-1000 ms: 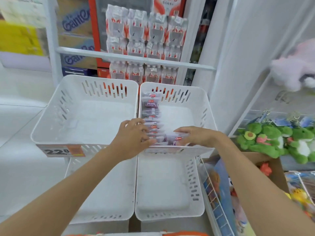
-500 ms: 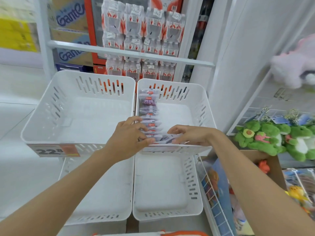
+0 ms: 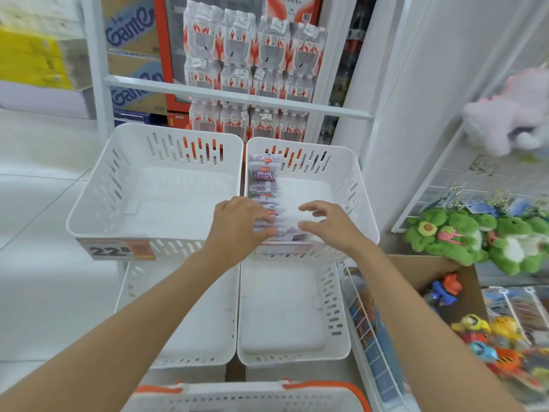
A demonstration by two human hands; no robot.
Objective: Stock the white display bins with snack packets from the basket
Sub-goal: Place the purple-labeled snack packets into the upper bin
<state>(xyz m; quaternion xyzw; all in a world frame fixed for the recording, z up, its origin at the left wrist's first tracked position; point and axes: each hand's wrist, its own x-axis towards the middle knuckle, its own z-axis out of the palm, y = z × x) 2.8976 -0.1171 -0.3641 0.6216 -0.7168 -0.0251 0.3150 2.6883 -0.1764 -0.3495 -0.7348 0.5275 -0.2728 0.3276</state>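
Two white display bins sit side by side on the top tier. The upper left bin (image 3: 89, 209) holds nothing. The upper right bin (image 3: 350, 176) has a row of purple snack packets (image 3: 264, 176) standing along its left wall. My left hand (image 3: 237, 230) rests on the near end of that row, fingertips pressing the packets. My right hand (image 3: 329, 224) hovers just right of the row with fingers loosely spread, holding nothing. The basket (image 3: 246, 396), white with an orange rim, shows at the bottom edge; its contents are hidden.
Two more white bins (image 3: 294, 356) sit on the lower tier. A price tag reading 22.8 (image 3: 114, 249) hangs on the upper left bin. Bottled water packs (image 3: 246, 69) are stacked behind. Green plush toys (image 3: 475, 236) and a wire rack (image 3: 368, 337) of toys stand to the right.
My right hand has let go of the front packets and lifted away to the right, fingers opening. My left hand stays pressed against the row.
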